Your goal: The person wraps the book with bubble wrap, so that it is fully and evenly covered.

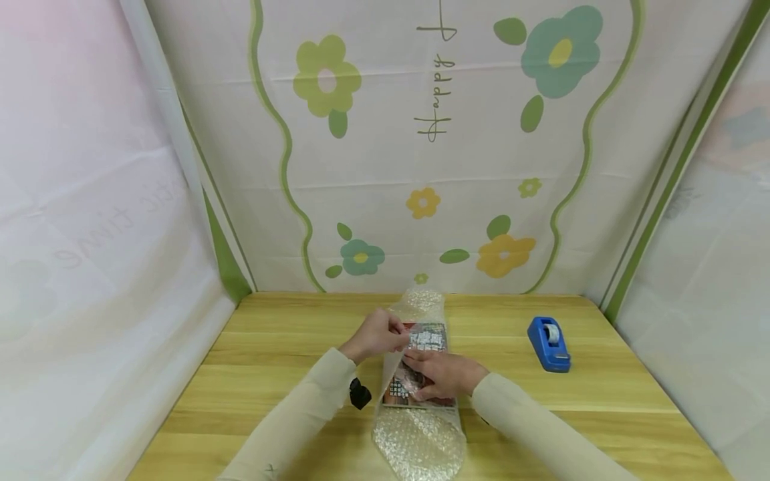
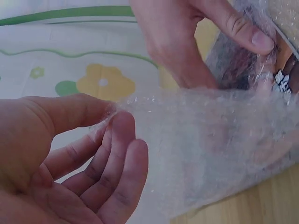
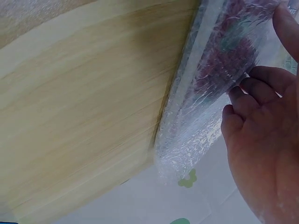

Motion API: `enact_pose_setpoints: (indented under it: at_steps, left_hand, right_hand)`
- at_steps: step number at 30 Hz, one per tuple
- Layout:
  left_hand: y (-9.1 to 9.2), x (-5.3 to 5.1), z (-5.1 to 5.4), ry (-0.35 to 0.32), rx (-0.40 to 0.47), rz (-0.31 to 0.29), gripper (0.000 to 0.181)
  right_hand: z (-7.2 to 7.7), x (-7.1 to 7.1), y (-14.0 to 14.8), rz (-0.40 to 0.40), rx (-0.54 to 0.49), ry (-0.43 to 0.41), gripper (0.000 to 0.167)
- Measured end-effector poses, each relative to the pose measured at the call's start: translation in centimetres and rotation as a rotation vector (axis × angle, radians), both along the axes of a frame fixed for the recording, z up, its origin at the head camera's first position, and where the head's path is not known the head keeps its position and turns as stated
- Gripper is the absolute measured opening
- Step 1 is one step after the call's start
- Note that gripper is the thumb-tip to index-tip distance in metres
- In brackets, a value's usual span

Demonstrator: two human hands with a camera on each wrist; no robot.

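Note:
A flat, book-like item with a printed cover (image 1: 430, 337) lies on a sheet of bubble wrap (image 1: 421, 444), partly covered by it. My left hand (image 1: 377, 334) pinches the wrap's edge between thumb and fingertips; in the left wrist view, this hand (image 2: 79, 154) holds the clear sheet (image 2: 182, 154) lifted and stretched. My right hand (image 1: 445, 374) rests on the wrapped item with fingers spread. Seen from the right wrist, its relaxed fingers (image 3: 247, 98) touch the wrap along the item's side. Part of the cover is hidden by the hands.
A blue tape dispenser (image 1: 549, 344) with a roll of clear tape stands on the right of the wooden table (image 1: 289, 321). A small black object (image 1: 359, 394) sits beside the left forearm. Flower-printed cloth (image 1: 385, 160) hangs behind the table and at both sides.

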State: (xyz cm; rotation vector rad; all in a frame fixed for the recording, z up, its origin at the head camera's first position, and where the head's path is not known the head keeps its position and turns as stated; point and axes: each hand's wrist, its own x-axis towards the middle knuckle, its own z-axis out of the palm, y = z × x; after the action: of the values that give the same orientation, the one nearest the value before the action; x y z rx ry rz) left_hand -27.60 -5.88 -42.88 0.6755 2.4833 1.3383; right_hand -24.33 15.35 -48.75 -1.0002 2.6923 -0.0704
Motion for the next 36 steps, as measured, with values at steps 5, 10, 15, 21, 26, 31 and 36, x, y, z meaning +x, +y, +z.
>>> enact_pose_setpoints:
  at_steps: [5, 10, 15, 21, 26, 31, 36]
  left_hand:
    - [-1.0, 0.0, -1.5, -0.077, 0.038, 0.036, 0.027]
    - [-3.2, -0.2, -3.1, -0.114, 0.104, 0.091, 0.032]
    - [-5.6, 0.0, -4.6, -0.036, 0.013, 0.159, 0.016]
    - [-7.9, 0.3, -6.4, -0.08, -0.018, 0.159, 0.02]
    - [-8.9, 0.5, -7.4, -0.135, 0.04, 0.077, 0.021]
    - [-8.8, 0.4, -8.1, -0.174, 0.102, 0.044, 0.02]
    - [-8.2, 0.1, -8.7, -0.15, 0.166, 0.021, 0.036]
  right_hand:
    - [-0.1, 0.1, -0.2, 0.004, -0.012, 0.004, 0.084]
    - [0.1, 0.1, -0.1, -0.002, -0.023, -0.006, 0.084]
    - [0.1, 0.2, 0.1, -0.008, -0.024, -0.005, 0.085]
    - [0.0, 0.3, 0.1, -0.012, -0.018, -0.01, 0.086]
    - [-0.1, 0.3, 0.1, -0.01, -0.013, -0.011, 0.086]
    - [-0.2, 0.2, 0.1, -0.009, -0.016, -0.009, 0.086]
    - [0.0, 0.2, 0.1, -0.007, -0.018, -0.005, 0.086]
